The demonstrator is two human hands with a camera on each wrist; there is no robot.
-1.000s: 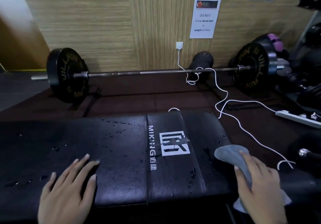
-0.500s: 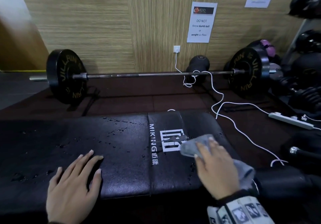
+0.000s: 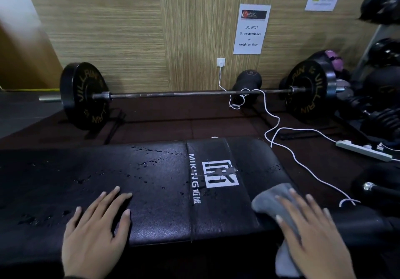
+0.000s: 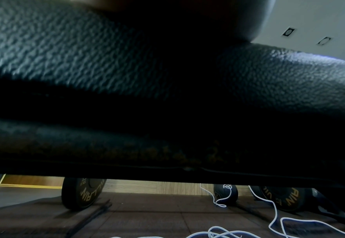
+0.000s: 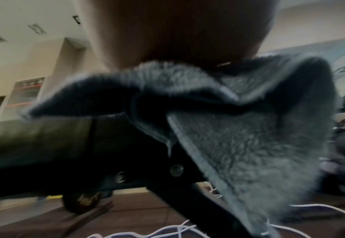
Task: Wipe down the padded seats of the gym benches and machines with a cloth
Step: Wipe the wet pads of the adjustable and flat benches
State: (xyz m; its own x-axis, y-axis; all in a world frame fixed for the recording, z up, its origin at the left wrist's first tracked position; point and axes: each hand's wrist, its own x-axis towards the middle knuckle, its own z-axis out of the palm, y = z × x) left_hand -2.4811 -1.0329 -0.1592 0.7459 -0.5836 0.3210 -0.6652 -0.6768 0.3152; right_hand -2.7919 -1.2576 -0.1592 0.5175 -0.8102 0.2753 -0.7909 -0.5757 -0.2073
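bench pad [image 3: 151, 192] | droplets [image 3: 149, 161], grey cloth [image 3: 272, 200], two hands

The left hand [image 3: 95, 233] lies flat on the black padded bench seat [image 3: 151, 192], left of its white printed logo [image 3: 219, 173]. The right hand [image 3: 311, 235] presses the grey fleecy cloth [image 3: 268, 200] at the seat's right end. Behind the seat, a black-plated steel barbell [image 3: 173, 94] lies on the floor along the wood-grain wall [image 3: 108, 29].

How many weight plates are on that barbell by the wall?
2 visible: one weight plate at the barbell's left end, another weight plate at the right end. More could sit hidden behind them.
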